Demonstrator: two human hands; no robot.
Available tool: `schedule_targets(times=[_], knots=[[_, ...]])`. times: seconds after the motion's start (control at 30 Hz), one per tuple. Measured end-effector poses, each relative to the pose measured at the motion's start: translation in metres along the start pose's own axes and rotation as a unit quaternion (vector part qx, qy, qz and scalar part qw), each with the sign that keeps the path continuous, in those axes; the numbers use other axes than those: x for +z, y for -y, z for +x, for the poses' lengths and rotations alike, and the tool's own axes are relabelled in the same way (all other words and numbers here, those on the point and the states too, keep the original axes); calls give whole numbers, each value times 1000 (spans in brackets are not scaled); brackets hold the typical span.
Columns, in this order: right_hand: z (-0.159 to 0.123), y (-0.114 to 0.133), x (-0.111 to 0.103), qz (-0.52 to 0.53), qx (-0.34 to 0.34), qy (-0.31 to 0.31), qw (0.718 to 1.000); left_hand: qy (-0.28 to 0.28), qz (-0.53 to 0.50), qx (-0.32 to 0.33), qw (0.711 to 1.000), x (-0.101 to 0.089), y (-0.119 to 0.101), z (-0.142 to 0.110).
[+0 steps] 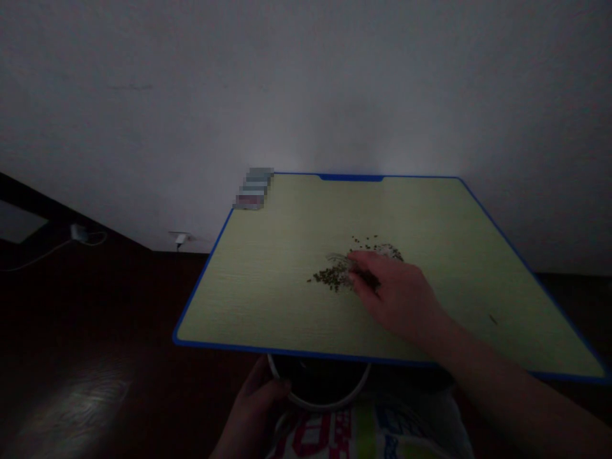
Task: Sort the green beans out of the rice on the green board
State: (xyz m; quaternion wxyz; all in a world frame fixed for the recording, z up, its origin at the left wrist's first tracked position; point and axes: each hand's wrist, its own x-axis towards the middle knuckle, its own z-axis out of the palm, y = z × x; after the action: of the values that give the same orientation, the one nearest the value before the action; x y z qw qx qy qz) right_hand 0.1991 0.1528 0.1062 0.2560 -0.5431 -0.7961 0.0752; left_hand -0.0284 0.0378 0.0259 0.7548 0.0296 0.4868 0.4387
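Note:
My right hand (394,287) is on the table among a loose heap of small dark bits (329,275) mixed with pale grains, too blurred to name. Its fingers are bent and pressed together. At the fingertips shows a thin, pale, curved edge (337,257), whose kind I cannot make out. Below the table's near edge, my left hand (261,395) grips the left side of a dark round bowl (329,405) with a pale rim. The thumb lies over the rim. The table hides the bowl's far part, and its inside is too dark to read.
The pale folding table (268,312) has a blue edge and stands against the wall (306,89). A blurred-out item (254,188) sits at its far left corner. A small dark sliver (493,319) lies at right. A printed bag or cloth (363,433) is beneath the bowl.

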Motion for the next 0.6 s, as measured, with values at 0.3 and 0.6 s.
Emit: schedule_targets(times=[0.3,0.6], knots=[[-2,-10,14,-35,18,38,999,-9,-22,5,1000,0,0,-2],[-4,-7,4,-39,14,30,999,11,-5,13,1000,-4,2,3]])
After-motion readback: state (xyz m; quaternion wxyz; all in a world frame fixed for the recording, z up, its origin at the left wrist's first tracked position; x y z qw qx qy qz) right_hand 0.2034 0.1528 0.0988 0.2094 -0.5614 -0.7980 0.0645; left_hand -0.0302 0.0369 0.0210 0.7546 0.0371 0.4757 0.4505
